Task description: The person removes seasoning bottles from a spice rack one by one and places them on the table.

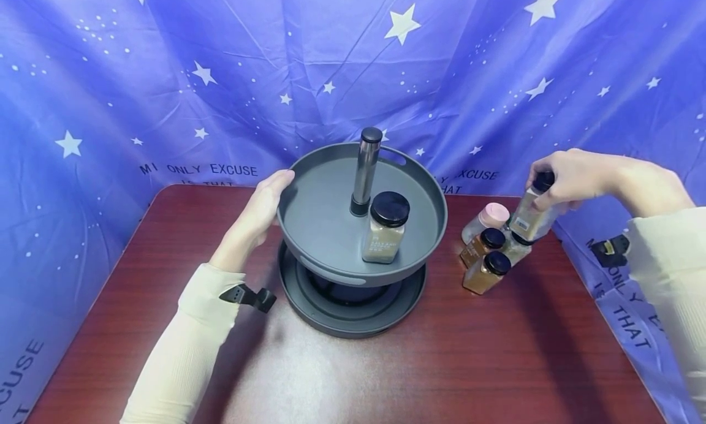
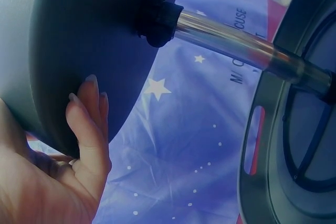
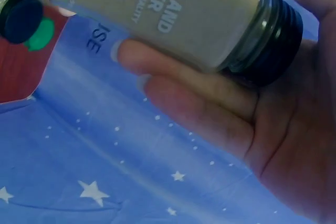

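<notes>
My left hand (image 1: 260, 208) grips the left rim of a grey two-tier turntable's upper tray (image 1: 322, 203), fingers curled against its underside in the left wrist view. A spice jar (image 1: 385, 243) with a black lid stands on that tray, in front of the metal post (image 1: 366, 173). At the right, my right hand (image 1: 581, 176) holds another glass spice jar (image 3: 173, 14) by its black-lidded end, tilted over a group of jars. Its label reads "salt and pepper" in the right wrist view.
Below the upper tray sits the lower tray (image 1: 353, 329) on the red-brown table (image 1: 430, 363). Under my right hand stand a pink-lidded jar (image 1: 493, 215), a brown-labelled jar (image 1: 475, 252) and other black-lidded jars (image 1: 481, 279). A blue star-patterned cloth (image 1: 309, 56) hangs behind.
</notes>
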A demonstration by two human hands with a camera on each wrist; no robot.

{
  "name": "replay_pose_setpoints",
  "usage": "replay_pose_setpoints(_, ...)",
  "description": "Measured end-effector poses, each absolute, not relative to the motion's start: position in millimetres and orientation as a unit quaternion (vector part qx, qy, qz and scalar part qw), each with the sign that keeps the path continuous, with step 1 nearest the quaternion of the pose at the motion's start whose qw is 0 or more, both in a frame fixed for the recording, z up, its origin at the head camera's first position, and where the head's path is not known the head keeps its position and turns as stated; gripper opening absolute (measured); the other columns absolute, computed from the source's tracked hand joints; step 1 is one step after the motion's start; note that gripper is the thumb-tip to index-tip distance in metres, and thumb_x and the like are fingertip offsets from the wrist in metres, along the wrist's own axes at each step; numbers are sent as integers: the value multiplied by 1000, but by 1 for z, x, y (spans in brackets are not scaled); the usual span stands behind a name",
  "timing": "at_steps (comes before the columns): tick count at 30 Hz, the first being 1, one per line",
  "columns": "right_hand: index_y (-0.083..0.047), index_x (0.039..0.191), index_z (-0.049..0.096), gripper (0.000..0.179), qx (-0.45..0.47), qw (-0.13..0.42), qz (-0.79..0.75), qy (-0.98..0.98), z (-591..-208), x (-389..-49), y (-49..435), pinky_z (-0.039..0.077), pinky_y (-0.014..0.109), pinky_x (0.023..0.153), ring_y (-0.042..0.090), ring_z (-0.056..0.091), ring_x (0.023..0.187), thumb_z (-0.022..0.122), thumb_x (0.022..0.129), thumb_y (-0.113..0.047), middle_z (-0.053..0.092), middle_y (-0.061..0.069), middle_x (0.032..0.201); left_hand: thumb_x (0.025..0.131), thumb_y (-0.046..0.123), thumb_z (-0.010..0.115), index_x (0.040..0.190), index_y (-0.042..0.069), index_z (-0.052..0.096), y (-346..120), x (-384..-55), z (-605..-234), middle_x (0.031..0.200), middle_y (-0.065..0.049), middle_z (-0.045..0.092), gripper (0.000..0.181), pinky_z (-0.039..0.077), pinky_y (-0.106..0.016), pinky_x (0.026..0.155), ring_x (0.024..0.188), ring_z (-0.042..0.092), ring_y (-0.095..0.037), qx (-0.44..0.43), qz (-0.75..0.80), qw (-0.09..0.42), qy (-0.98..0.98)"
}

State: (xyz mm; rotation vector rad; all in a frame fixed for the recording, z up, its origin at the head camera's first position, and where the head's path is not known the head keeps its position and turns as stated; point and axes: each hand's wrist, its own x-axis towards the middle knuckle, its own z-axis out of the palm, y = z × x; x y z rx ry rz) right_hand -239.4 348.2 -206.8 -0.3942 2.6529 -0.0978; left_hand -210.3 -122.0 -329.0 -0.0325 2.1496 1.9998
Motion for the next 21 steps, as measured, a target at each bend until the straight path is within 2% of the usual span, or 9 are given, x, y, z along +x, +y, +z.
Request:
replay_pose_setpoints(6,-4,106,61,33,-127,236,-51,962,-214,-241,359,57,33,57,18,63,67,75,81,-21,65,8,83,105,42,34,143,18,45,-122,-210,-328,114,-1,55,46,56,-32,71,86,61,-9,-11,679,103,727)
replay_pose_setpoints(14,-6,102,62,32,-122,238,-39,963,-227,-240,365,54,31,53,19,58,68,76,79,-22,60,9,83,105,42,34,146,19,43,-121,-209,-328,124,-5,54,48,55,-33,75,92,60,-11,-17,676,106,729)
replay_pose_setpoints(21,-3,100,62,31,-111,259,-66,957,-237,-241,370,59,35,58,21,62,77,77,78,-19,62,16,89,105,42,33,147,17,42,-121,-210,-328,121,-6,55,49,55,-32,73,88,60,-9,-18,672,104,733)
